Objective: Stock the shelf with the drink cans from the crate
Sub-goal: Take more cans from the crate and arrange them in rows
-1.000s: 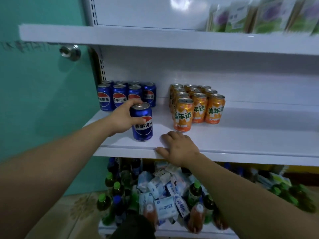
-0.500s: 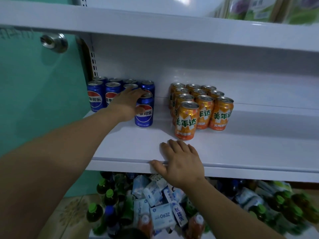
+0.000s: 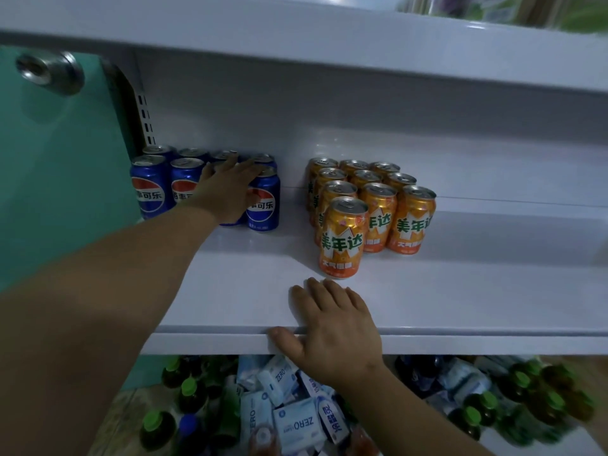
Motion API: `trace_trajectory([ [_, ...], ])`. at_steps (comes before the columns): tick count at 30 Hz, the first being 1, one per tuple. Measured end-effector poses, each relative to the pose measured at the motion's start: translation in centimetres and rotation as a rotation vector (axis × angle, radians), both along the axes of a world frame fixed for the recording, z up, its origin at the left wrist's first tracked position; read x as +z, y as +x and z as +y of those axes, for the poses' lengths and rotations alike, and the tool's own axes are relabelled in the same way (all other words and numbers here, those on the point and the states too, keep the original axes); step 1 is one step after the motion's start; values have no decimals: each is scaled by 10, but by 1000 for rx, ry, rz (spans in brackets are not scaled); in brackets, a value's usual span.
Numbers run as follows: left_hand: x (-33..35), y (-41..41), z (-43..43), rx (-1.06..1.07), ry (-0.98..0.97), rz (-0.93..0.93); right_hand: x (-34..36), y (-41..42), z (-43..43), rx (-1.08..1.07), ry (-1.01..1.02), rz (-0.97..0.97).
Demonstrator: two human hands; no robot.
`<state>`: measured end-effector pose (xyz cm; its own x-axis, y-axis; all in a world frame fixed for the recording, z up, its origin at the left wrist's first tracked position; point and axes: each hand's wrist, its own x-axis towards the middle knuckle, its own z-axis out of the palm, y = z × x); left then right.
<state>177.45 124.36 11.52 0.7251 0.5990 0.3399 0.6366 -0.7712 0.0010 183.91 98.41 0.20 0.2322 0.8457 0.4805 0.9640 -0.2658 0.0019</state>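
Note:
Several blue cola cans [image 3: 150, 189] stand in rows at the back left of the white shelf [image 3: 460, 291]. My left hand [image 3: 227, 189] lies against the front row with fingers stretched over the can tops. It touches the rightmost blue can [image 3: 265, 205] and hides the can beside it. Several orange soda cans [image 3: 343, 238] stand in a block to the right. My right hand [image 3: 332, 330] rests flat on the shelf's front edge, thumb over the lip, holding nothing. The crate is out of view.
Bare shelf surface stretches to the right of the orange cans and in front of both groups. The shelf above [image 3: 329, 44] hangs low overhead. Below lie green-capped bottles [image 3: 189, 386] and white packets [image 3: 296, 422]. A teal door with a metal knob [image 3: 49, 72] is at left.
My left hand has slid the blue can from the shelf's front back into the row of blue cans, and its fingers have straightened. The view moved closer; my right hand stays on the edge.

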Motion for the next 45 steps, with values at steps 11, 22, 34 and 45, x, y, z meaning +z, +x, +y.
trace_trajectory([
  [11, 11, 14, -11, 106, -55, 13, 2, 0, -2, -14, -25, 10],
  [22, 9, -20, -80, 32, -297, -58, 27, 0, -9, 72, -202, 202],
  [34, -9, -29, -238, -288, -433, 94, 105, 68, -134, -302, -200, 492],
  [45, -25, 66, -432, -786, -418, 292, 123, 102, -355, -818, -106, 555],
])
